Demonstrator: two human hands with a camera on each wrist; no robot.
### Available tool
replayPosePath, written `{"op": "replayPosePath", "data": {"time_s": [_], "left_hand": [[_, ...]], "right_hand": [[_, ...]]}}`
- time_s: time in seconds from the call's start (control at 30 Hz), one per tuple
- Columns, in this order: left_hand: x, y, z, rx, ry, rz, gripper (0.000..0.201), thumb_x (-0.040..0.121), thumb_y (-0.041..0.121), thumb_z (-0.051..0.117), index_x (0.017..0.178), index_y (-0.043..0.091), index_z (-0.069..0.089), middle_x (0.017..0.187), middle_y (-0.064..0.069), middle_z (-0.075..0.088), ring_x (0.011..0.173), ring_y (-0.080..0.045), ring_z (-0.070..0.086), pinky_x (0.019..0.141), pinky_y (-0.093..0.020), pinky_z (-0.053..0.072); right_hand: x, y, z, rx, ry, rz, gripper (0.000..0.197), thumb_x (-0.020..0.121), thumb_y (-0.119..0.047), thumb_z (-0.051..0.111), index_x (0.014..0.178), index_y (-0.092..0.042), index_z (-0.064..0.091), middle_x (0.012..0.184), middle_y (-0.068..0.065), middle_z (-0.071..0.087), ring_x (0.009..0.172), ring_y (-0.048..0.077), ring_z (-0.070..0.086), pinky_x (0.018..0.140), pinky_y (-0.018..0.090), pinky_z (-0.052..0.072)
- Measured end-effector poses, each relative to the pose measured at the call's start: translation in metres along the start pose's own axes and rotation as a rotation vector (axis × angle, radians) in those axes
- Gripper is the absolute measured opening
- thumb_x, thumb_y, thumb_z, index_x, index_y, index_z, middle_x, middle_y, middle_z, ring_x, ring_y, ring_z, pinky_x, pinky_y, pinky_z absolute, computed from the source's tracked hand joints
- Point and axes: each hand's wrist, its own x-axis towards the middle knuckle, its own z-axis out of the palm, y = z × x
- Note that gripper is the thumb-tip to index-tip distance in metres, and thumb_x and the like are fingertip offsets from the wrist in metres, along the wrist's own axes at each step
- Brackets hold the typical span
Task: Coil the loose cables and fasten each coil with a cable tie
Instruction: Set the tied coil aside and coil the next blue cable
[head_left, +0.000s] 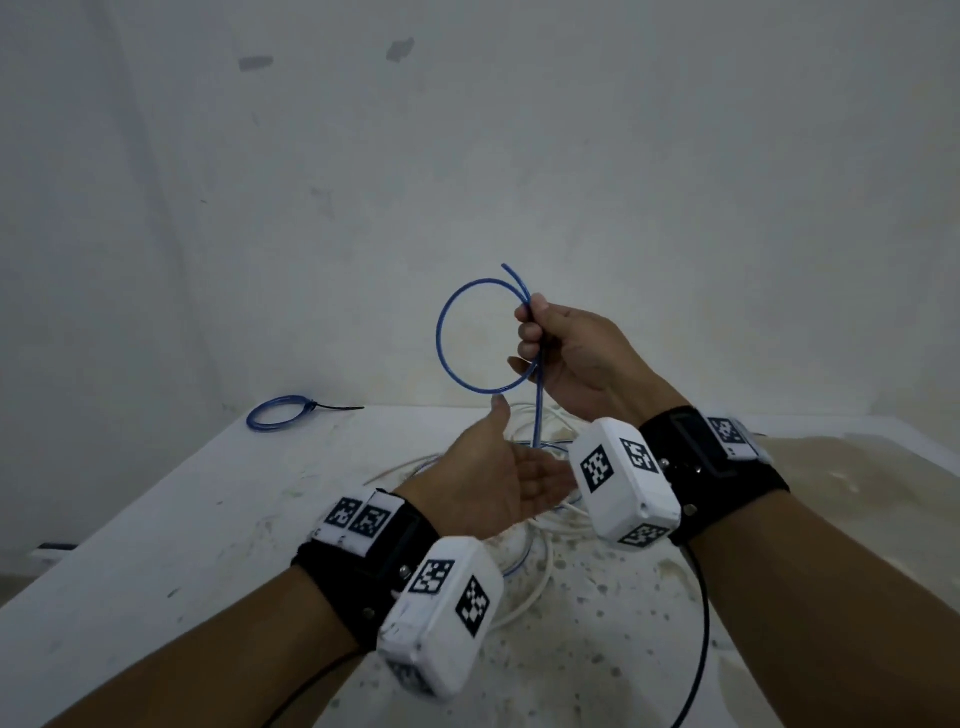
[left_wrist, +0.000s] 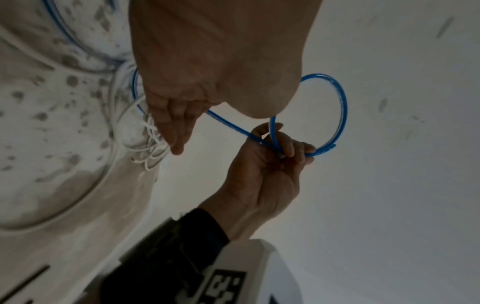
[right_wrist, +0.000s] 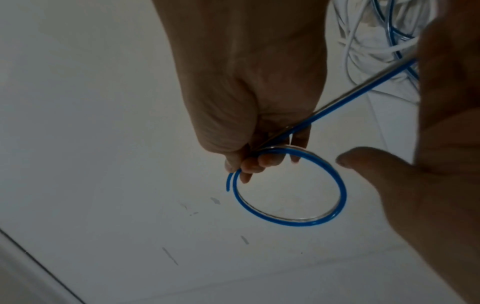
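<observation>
My right hand (head_left: 540, 338) is raised above the table and pinches a blue cable (head_left: 441, 338) where one round loop crosses itself; its short free end sticks up past the fingers. In the right wrist view the blue cable loop (right_wrist: 340, 193) hangs below the curled fingertips (right_wrist: 249, 166). The cable's tail (head_left: 537, 415) runs down to the pile on the table. My left hand (head_left: 498, 478) is below the loop, palm up, fingers straight, holding nothing. The left wrist view shows the blue cable (left_wrist: 342, 107) in the right hand (left_wrist: 272, 156).
A tangle of white and blue cables (head_left: 524, 551) lies on the stained white table (head_left: 156, 519) under my hands. A finished blue coil (head_left: 280, 413) with a black cable tie (head_left: 337, 407) lies at the table's far left corner. A white wall stands behind.
</observation>
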Motion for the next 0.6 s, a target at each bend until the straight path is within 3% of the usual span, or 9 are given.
{"op": "replayPosePath", "data": {"time_s": [0.1,0.2,0.27,0.4,0.53,0.6], "left_hand": [[0.011,0.003,0.014,-0.242,0.078,0.140,0.067,0.102,0.050,0.041,0.126,-0.011,0.051,0.101,-0.023,0.070,0.073,-0.029,0.071,0.060,-0.035,0.061],[0.017,0.012,0.022,-0.411,0.203,0.338,0.033,0.102,0.021,0.050,0.121,-0.006,0.055,0.100,-0.021,0.069,0.076,-0.025,0.069,0.059,-0.029,0.060],[0.021,0.020,0.023,-0.454,0.266,0.416,0.030,0.102,0.009,0.047,0.127,-0.007,0.052,0.097,-0.020,0.069,0.077,-0.024,0.068,0.054,-0.024,0.059],[0.021,0.020,0.028,-0.367,0.345,0.377,0.030,0.105,0.007,0.040,0.132,-0.004,0.043,0.101,-0.020,0.065,0.062,-0.024,0.068,0.042,-0.022,0.053],[0.019,0.010,0.032,-0.185,0.406,0.375,0.011,0.106,0.010,0.038,0.108,0.001,0.045,0.079,-0.017,0.063,0.045,-0.015,0.066,0.041,-0.021,0.053],[0.019,0.005,0.030,-0.061,0.434,0.387,0.019,0.107,0.016,0.038,0.098,0.001,0.046,0.076,-0.016,0.064,0.042,-0.012,0.064,0.043,-0.022,0.054]], "right_hand": [[-0.005,-0.001,-0.004,0.041,0.035,-0.022,0.027,0.104,-0.029,0.048,0.088,-0.011,0.061,0.064,-0.004,0.050,0.057,0.011,0.046,0.069,0.030,0.048],[-0.011,-0.002,-0.007,0.085,0.102,-0.042,0.026,0.103,-0.029,0.051,0.087,-0.013,0.062,0.064,-0.004,0.053,0.057,0.011,0.049,0.069,0.031,0.051],[-0.014,0.000,-0.011,0.112,0.165,-0.060,0.026,0.103,-0.029,0.051,0.086,-0.012,0.062,0.064,-0.004,0.053,0.056,0.011,0.049,0.067,0.031,0.053],[-0.015,0.004,-0.017,0.221,0.302,-0.071,0.027,0.103,-0.027,0.051,0.086,-0.009,0.062,0.063,-0.002,0.053,0.055,0.012,0.047,0.063,0.030,0.053],[-0.015,0.012,-0.020,0.261,0.374,-0.051,0.027,0.103,-0.026,0.051,0.086,-0.008,0.062,0.065,-0.001,0.051,0.056,0.012,0.045,0.056,0.027,0.052],[-0.015,0.015,-0.021,0.279,0.397,-0.031,0.028,0.104,-0.025,0.050,0.085,-0.006,0.061,0.066,0.000,0.051,0.055,0.012,0.044,0.053,0.025,0.050]]}}
